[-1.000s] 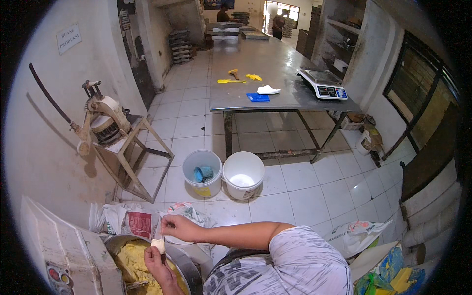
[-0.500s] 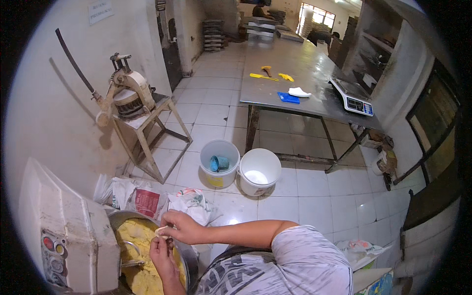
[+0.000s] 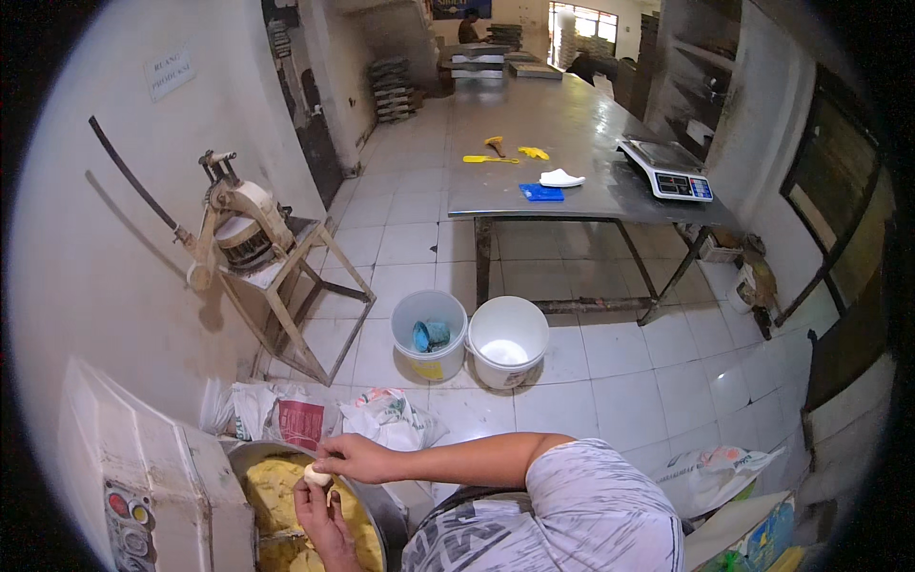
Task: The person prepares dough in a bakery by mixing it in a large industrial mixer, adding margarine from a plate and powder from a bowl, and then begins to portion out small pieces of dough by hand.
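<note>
Over the rim of a large metal mixing bowl [image 3: 386,520], my two hands meet at a small pale lump of dough [image 3: 317,475]. My right hand [image 3: 349,458] pinches it from above, fingers closed. Just below, my left hand [image 3: 320,511] grips it from underneath with its fingertips. Part of the lump is hidden behind the fingers. Yellow dough [image 3: 276,486] fills the bowl beneath. Left of the bowl stands the cream-coloured mixer [image 3: 172,477], with a red and a yellow button on its panel.
Sacks [image 3: 391,419] lie beyond the bowl. Two white buckets [image 3: 510,367] stand on the tiled floor, one holding a blue scoop [image 3: 432,334]. A lever press [image 3: 250,234] sits on a stand. The metal table [image 3: 562,114] bears a scale [image 3: 667,170] and scrapers.
The view has shifted, so the buckets and press sit lower in the picture. Between my fingers the dough piece, thin and stretched before, now appears as a rounded lump.
</note>
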The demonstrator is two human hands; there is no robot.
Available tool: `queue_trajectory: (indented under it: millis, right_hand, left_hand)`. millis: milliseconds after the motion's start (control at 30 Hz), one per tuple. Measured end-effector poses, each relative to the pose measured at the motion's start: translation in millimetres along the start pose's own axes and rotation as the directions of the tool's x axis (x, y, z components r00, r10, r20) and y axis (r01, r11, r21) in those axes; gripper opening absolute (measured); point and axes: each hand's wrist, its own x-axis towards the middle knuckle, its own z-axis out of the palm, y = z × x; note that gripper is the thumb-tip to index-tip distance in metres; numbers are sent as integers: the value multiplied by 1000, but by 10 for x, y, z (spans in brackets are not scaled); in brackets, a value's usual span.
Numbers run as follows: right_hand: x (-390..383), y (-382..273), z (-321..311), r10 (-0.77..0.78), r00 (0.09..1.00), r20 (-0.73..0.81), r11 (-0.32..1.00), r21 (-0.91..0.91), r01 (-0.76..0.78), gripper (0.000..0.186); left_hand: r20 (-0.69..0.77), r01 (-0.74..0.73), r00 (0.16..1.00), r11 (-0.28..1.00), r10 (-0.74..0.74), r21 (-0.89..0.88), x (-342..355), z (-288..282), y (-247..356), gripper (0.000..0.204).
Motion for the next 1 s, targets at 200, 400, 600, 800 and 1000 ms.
queue_trajectory:
  millis: [200,400,600,800,1000]
  right_hand:
    - [-79,4,25,32,994,102,994,102,-42,29]
    - [3,72,-15,174,974,146,978,89,-188,38]
    - [-112,-131,-16,-153,988,30,988,39,152,43]
    - [-147,-210,-7,-60,995,82,998,9,59,26]
    - [-105,-167,78,-328,931,-160,929,-234,287,21]
  left_hand:
    - [173,14,985,987,15,-162,52,-210,-104,17]
    - [114,-43,992,992,56,-118,1,-210,-112,16]
    - [103,-103,989,994,106,-32,-22,-301,-119,14]
    - [69,-30,997,997,36,-77,-72,-270,-116,18]
    - [114,30,993,997,-22,-76,-96,-106,-138,30]
